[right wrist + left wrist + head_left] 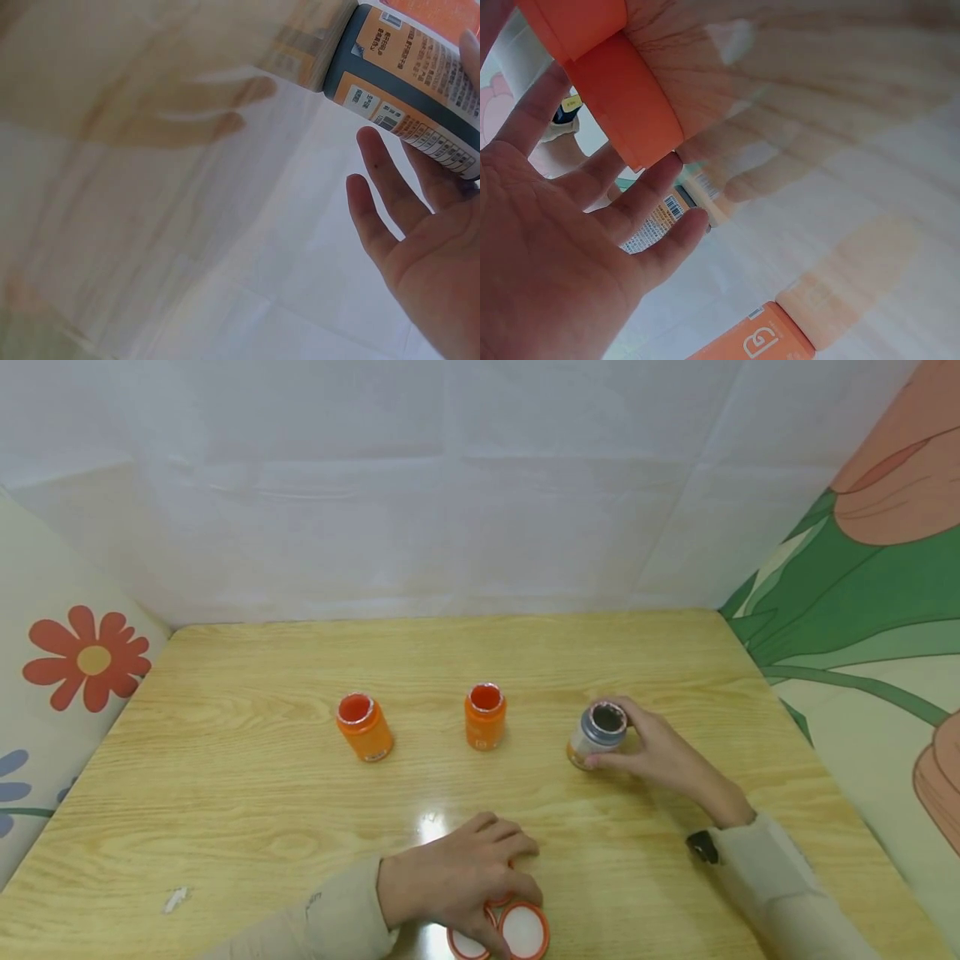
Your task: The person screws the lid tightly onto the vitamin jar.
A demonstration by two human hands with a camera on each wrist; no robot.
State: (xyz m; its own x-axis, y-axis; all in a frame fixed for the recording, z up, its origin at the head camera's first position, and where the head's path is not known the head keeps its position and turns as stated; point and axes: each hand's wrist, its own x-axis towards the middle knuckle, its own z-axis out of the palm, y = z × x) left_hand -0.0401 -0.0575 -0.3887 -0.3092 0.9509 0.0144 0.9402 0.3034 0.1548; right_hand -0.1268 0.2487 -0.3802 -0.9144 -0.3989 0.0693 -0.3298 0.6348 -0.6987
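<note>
On the right of the tabletop point(247, 827), the right hand point(663, 756) grips an uncapped grey jar point(588, 741), while the left hand point(461, 872) spreads over orange-rimmed lids point(524, 932), whether pinching any unclear.

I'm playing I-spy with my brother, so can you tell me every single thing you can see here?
Open orange jars: two, orange, left and middle of the table
Open labelled jar: one, blue-grey with pale and orange label, right of the orange jars
Round lids: at least two, white with orange rims, near front; a third seems partly covered
Table: one, light wood-grain, under everything
White scrap or mark: one, white, table's front left
Creased backdrop: one, white, behind the table
Flower-patterned panels: two, cream with colourful flowers, either side
Black wrist item: one, black, right wrist
Sleeves: two, beige, both arms
Left hand: one, bare, over lids
Right hand: one, bare, holding labelled jar
</note>
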